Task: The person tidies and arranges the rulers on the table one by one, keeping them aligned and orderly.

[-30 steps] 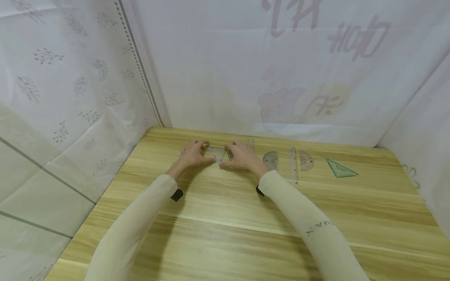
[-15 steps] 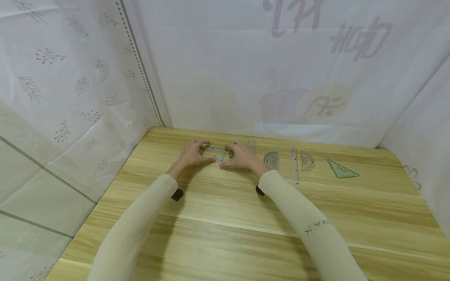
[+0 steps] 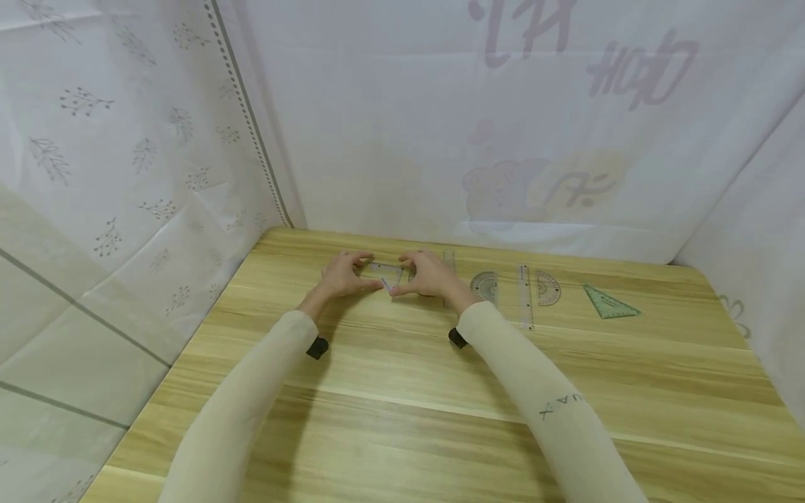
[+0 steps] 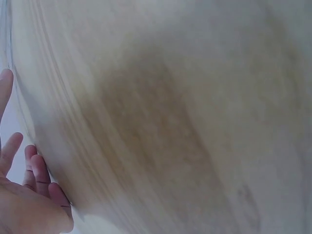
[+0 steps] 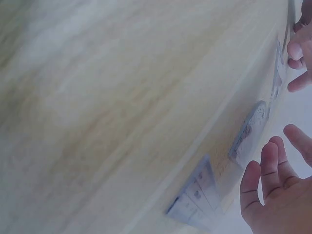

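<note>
A clear set square [image 3: 391, 274] lies near the far left of the wooden table, between my two hands. My left hand [image 3: 342, 274] is at its left side, index finger and thumb extended toward it. From the other side my right hand [image 3: 434, 274] reaches over, thumb tip close to the lower corner and index finger by the upper right one. Its fingers look spread and loosely bent in the right wrist view. A clear protractor [image 5: 248, 132] lies beside the right fingers, partly covered by that hand in the head view. A clear ruler [image 3: 448, 258] lies partly behind the right hand.
To the right, in a row, lie a protractor [image 3: 485, 288], a clear ruler [image 3: 526, 297], another protractor [image 3: 548, 287] and a green set square [image 3: 610, 303]. Patterned cloth [image 3: 377, 140] hangs along the table's far edge.
My right hand has shifted slightly left, with its thumb and wrist a little higher in view. The left hand and the tools lie almost as before.
</note>
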`<state>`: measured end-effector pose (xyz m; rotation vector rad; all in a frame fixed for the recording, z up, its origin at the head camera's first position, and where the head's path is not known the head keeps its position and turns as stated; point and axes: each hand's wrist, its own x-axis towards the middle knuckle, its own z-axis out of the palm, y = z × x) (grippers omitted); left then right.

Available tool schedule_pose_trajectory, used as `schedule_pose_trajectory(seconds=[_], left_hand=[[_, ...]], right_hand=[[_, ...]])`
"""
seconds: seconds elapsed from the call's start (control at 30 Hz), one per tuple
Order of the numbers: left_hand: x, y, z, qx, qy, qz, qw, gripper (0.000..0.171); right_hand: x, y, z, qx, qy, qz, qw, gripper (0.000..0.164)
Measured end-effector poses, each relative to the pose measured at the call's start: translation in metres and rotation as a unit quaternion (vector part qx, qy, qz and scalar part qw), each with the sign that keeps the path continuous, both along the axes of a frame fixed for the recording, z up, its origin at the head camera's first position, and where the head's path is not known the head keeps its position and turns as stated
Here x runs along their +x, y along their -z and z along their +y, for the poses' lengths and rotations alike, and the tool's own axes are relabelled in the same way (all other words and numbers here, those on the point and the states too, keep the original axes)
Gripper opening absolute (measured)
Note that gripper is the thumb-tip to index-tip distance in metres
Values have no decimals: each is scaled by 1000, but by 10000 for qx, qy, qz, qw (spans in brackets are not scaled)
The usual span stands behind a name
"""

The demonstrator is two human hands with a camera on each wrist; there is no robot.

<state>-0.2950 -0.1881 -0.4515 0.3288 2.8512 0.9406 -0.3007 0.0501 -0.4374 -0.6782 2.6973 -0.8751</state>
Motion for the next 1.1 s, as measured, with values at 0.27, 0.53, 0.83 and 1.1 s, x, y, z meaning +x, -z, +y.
schedule_pose_trajectory(seconds=[0.27,0.53,0.83,1.1], left_hand=[[2,-1,2,50,-8,-6,10000,74],[0,2,1,285,60,258,9992,68],[0,3,3,295,-137,238,9992,66],[2,3,5,324,-169,227,9991,63]], right_hand=[[0,1,0,-227,89,-109,9996,88],[-1,2,-2,-508,159,-335,9980,86],[1,4,-4,-517,294,-386,9975,81],[4,5,-5,-353,344,-337,9982,76]])
